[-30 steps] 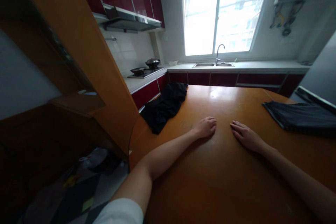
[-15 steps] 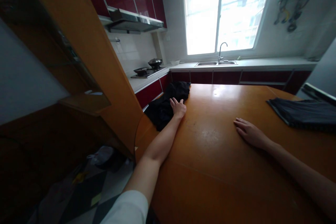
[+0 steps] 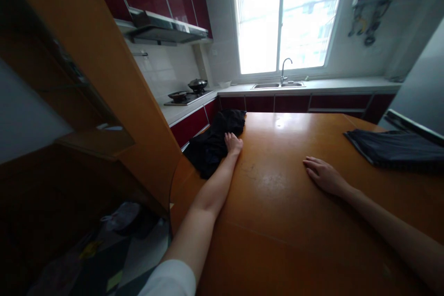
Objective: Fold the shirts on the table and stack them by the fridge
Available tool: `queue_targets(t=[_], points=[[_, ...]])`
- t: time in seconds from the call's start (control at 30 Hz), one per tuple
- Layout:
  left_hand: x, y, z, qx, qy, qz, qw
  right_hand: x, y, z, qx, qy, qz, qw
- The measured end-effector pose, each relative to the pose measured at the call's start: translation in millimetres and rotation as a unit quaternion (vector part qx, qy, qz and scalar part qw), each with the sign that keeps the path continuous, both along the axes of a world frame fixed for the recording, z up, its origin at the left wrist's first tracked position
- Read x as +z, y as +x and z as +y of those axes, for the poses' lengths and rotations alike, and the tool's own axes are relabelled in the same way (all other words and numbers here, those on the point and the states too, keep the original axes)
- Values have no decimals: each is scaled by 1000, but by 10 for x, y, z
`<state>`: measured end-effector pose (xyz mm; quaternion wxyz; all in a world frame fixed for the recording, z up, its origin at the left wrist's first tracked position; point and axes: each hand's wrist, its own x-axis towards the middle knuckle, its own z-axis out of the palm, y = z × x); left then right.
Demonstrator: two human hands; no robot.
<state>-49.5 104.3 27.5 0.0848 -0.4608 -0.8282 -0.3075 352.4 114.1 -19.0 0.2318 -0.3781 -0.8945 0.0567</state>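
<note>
Between our left hand (image 3: 234,144) and right hand (image 3: 325,176) we have a wide passage over the desk (image 3: 277,145), running to its far edge. Black cloth (image 3: 210,144) obstructs us on the left, a wooden panel (image 3: 140,118) further left; folded dark cloth (image 3: 398,149) blocks the right side.

Left arm (image 3: 204,210) outstretched, left hand (image 3: 234,144) half-curled; right hand (image 3: 324,175) palm down.
</note>
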Motion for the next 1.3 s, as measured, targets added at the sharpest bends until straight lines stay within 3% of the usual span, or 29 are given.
queue_targets(t=[0.17, 0.3, 0.67, 0.77, 0.9, 1.0, 1.13, 1.3], points=[[45, 48, -20, -48, 22, 8, 999, 1, 16, 3, 1, -1, -11, 1000], [57, 219, -61, -126, 33, 19, 991, 5, 19, 6, 6, -7, -9, 1000], [68, 1068, -290, -325, 50, 61, 942, 23, -13, -8, 12, -17, 38, 999], [51, 1412, -456, -416, 63, 81, 904, 30, -20, 12, -18, -51, 129, 990], [-4, 1797, -668, -564, 40, 103, 818, 35, 13, 76, -83, -84, 255, 960], [-25, 1914, -751, -644, -11, 128, 754, 44, 35, 99, -104, -84, 308, 942], [-12, 1860, -759, -663, -7, 110, 740, 82, 16, 54, -75, -73, 310, 945], [22, 1760, -712, -637, 64, 107, 761, 156, -33, -66, 62, -29, 266, 962]])
